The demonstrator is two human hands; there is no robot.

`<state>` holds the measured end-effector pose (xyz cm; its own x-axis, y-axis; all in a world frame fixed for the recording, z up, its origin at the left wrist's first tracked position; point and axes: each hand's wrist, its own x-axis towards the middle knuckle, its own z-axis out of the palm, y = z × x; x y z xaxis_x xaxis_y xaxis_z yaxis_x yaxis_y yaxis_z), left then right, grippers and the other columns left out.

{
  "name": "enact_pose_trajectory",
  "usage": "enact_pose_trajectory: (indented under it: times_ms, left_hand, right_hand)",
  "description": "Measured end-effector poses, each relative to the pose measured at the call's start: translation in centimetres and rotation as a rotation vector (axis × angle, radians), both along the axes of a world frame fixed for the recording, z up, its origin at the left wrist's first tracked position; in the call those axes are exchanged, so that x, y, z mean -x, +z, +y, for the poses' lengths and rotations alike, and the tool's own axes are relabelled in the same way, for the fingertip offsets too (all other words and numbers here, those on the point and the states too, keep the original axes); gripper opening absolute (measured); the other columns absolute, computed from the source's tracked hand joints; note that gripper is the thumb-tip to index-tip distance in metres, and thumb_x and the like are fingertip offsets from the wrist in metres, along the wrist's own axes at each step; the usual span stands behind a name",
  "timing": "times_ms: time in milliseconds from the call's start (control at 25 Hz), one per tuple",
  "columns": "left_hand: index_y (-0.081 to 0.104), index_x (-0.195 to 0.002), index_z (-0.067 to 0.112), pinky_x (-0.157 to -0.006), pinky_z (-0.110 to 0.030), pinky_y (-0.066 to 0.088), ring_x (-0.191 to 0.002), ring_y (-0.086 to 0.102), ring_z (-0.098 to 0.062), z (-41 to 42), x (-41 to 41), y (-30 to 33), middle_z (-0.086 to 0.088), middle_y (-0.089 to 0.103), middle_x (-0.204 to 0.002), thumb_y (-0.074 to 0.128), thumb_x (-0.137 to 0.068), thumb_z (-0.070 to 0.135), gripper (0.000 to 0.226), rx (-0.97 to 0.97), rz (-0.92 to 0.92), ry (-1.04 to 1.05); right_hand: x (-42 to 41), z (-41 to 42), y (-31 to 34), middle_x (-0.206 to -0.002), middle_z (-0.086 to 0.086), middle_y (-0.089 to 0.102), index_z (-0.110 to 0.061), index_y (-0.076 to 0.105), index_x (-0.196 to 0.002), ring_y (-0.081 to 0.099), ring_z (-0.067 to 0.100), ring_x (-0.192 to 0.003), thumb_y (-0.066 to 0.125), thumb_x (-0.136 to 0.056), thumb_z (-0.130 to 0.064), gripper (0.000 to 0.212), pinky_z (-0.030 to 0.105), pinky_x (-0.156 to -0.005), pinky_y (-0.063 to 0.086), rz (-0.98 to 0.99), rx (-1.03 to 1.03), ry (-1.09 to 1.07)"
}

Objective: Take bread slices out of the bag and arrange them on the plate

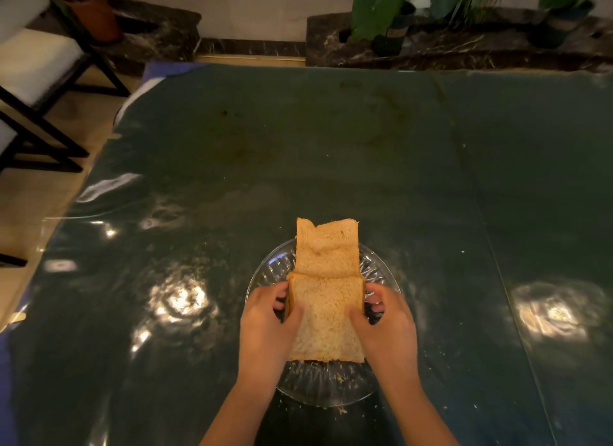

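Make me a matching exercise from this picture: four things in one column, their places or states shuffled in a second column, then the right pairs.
Things:
1. far slice
2. near slice
3. plate
4. left hand

Places or states:
A. clear glass, under the bread, crumbs on its near rim
B. grips the left edge of a slice
C. held from both sides by two hands
D. untouched, its far end past the plate's far rim

Pairs: 1-D, 2-C, 3-A, 4-B

The right hand grips the near slice's other edge.
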<state>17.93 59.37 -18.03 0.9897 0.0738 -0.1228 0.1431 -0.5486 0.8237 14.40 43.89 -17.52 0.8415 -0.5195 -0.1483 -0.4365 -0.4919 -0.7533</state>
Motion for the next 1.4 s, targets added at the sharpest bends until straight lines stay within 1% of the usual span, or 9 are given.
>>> enact_pose_trajectory:
  times_ms: [240,440,600,680,840,960,1120,1240,1400]
  left_hand:
    - [0.066,-0.101,0.014,-0.077,-0.026,0.052,-0.088,0.059,-0.010,-0.6,1.2,0.4,0.003,0.063,-0.095,0.071,-0.076,0.011,0.026,-0.096,-0.149,0.010]
    - [0.061,-0.099,0.023,-0.077,-0.017,0.053,-0.086,0.060,0.005,-0.5,2.6,1.0,0.014,0.063,-0.090,0.065,-0.081,0.008,0.024,0.124,-0.021,0.005]
    - [0.066,-0.093,0.034,-0.074,-0.025,0.054,-0.082,0.066,-0.002,1.5,3.1,1.5,0.009,0.071,-0.091,0.066,-0.080,0.011,0.026,0.293,0.121,0.004]
    - [0.067,-0.090,0.040,-0.068,-0.021,0.053,-0.077,0.066,0.002,2.2,3.4,1.7,0.012,0.072,-0.088,0.067,-0.079,0.011,0.030,0.288,0.147,-0.014]
    - [0.068,-0.098,0.031,-0.069,-0.016,0.050,-0.079,0.063,0.002,2.0,4.0,0.9,0.009,0.067,-0.094,0.069,-0.078,0.009,0.030,0.182,0.117,-0.023]
    - [0.064,-0.093,0.038,-0.071,-0.017,0.052,-0.079,0.060,0.004,1.7,4.2,0.1,0.009,0.063,-0.092,0.070,-0.076,0.007,0.035,0.123,0.063,-0.017]
    - [0.061,-0.109,0.019,-0.075,-0.007,0.046,-0.085,0.057,-0.002,1.3,4.1,-0.9,0.004,0.058,-0.101,0.075,-0.072,0.006,0.042,0.023,-0.037,0.030]
    - [0.064,-0.108,0.019,-0.076,-0.013,0.048,-0.083,0.062,-0.001,1.1,3.8,-1.3,0.009,0.064,-0.093,0.074,-0.074,0.010,0.036,0.059,0.045,0.044]
    - [0.067,-0.109,0.018,-0.069,-0.009,0.046,-0.078,0.063,0.001,1.5,3.4,-1.3,0.010,0.068,-0.088,0.071,-0.076,0.010,0.034,0.092,0.100,-0.021]
  right_hand:
    - [0.7,1.9,0.2,-0.102,-0.006,0.061,-0.019,0.061,-0.113,0.055,0.010,-0.094,0.071,-0.074,-0.016,0.040,0.025,-0.077,0.045,-0.074,0.072,-0.034]
    - [2.0,2.6,1.1,-0.100,-0.004,0.063,-0.018,0.058,-0.114,0.060,0.013,-0.091,0.068,-0.078,-0.013,0.037,0.033,-0.077,0.054,-0.110,-0.001,-0.065]
    - [3.9,1.9,2.1,-0.089,-0.021,0.061,-0.028,0.063,-0.111,0.062,-0.003,-0.078,0.069,-0.077,-0.014,0.037,0.010,-0.066,0.049,-0.148,-0.048,-0.032]
    - [4.2,1.4,2.2,-0.079,-0.026,0.060,-0.034,0.064,-0.107,0.060,-0.012,-0.076,0.069,-0.077,-0.015,0.036,0.002,-0.055,0.044,-0.088,-0.135,-0.018]
    - [4.1,0.9,1.0,-0.078,-0.018,0.064,-0.031,0.061,-0.113,0.062,-0.003,-0.070,0.067,-0.080,-0.019,0.035,0.010,-0.058,0.044,0.055,-0.191,0.013]
    - [4.3,0.8,0.0,-0.083,-0.011,0.066,-0.028,0.060,-0.114,0.063,0.004,-0.074,0.067,-0.079,-0.020,0.036,0.018,-0.063,0.047,0.084,-0.172,-0.017]
    - [4.3,0.9,-0.4,-0.097,-0.011,0.058,-0.026,0.061,-0.112,0.063,0.010,-0.080,0.068,-0.078,-0.021,0.035,0.024,-0.067,0.050,0.076,-0.033,-0.011]
    - [4.2,1.1,-0.8,-0.098,-0.009,0.063,-0.028,0.062,-0.109,0.062,0.009,-0.082,0.066,-0.079,-0.021,0.031,0.024,-0.067,0.050,0.084,0.004,0.009]
    - [4.1,0.9,-0.4,-0.092,-0.010,0.068,-0.030,0.064,-0.106,0.062,0.008,-0.078,0.064,-0.080,-0.021,0.028,0.027,-0.065,0.051,0.120,-0.026,0.057]
